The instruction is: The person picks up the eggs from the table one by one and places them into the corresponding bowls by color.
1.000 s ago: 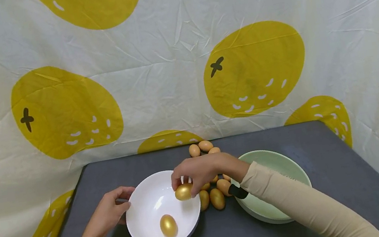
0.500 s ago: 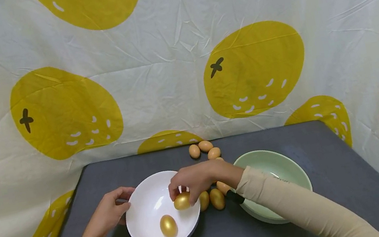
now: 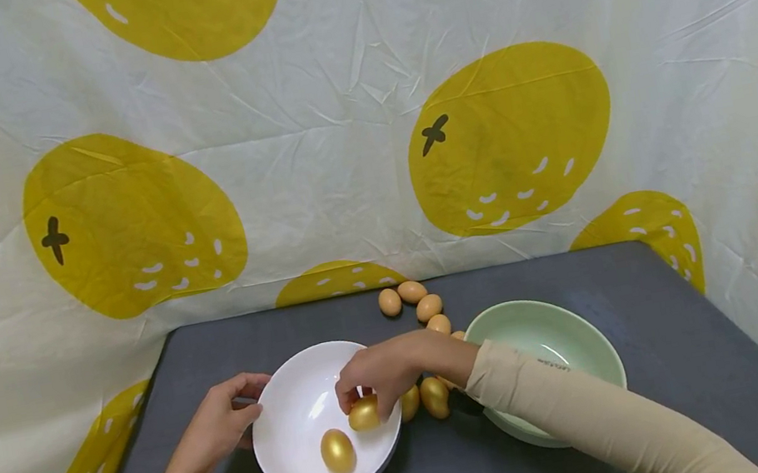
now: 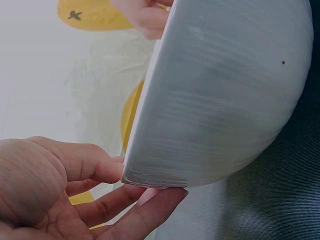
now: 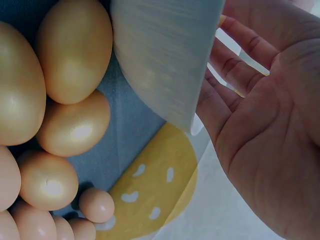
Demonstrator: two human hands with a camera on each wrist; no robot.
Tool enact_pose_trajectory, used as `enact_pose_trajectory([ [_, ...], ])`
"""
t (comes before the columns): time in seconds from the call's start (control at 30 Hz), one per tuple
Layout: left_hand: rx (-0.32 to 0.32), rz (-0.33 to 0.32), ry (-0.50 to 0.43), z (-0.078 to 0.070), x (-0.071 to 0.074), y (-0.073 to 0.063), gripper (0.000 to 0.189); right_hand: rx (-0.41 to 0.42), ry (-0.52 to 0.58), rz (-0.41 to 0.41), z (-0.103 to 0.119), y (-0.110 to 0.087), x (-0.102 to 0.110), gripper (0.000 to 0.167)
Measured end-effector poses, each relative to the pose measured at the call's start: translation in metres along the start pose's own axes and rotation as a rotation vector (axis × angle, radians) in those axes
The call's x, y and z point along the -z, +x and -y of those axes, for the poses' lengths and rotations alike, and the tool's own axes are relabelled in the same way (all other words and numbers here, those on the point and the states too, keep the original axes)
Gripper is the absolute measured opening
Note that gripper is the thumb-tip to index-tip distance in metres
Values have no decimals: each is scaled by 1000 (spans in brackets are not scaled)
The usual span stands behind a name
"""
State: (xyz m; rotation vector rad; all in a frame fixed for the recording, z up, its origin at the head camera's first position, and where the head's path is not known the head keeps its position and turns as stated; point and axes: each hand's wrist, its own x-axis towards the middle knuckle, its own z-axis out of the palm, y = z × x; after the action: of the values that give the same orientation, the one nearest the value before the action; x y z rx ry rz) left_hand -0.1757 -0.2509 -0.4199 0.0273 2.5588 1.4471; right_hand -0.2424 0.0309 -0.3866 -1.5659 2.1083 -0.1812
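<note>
My left hand (image 3: 216, 419) pinches the left rim of a white bowl (image 3: 287, 430). In the left wrist view, the thumb lies at the rim and fingertips touch the bowl's outer wall. Over the bowl's right side, my right hand (image 3: 388, 363) grips a golden egg (image 3: 363, 414), low inside the rim. Another golden egg (image 3: 337, 452) lies at the bottom of the bowl, just left of the held one. From the right wrist, the bowl wall hides the fingertips and most of the held egg.
Golden eggs (image 3: 434, 397) and several brown eggs (image 3: 429, 308) lie on the dark table between the bowls, partly hidden by the right arm. A green bowl (image 3: 583, 340) stands to the right, under the right forearm. A patterned curtain (image 3: 326, 195) hangs behind the table.
My right hand has moved a little left and down, lowering the golden egg from the rim into the white bowl. The left hand and the other egg have stayed put.
</note>
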Motion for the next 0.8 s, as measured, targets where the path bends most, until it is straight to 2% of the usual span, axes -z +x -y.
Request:
enact_pose_trajectory([
  [0.57,11,-5,2,0,1,1,38,-74,-53,61,4,13,-5,37],
  [0.8,10,-5,3,0,2,1,39,-96,-16,68,5,14,-9,36],
])
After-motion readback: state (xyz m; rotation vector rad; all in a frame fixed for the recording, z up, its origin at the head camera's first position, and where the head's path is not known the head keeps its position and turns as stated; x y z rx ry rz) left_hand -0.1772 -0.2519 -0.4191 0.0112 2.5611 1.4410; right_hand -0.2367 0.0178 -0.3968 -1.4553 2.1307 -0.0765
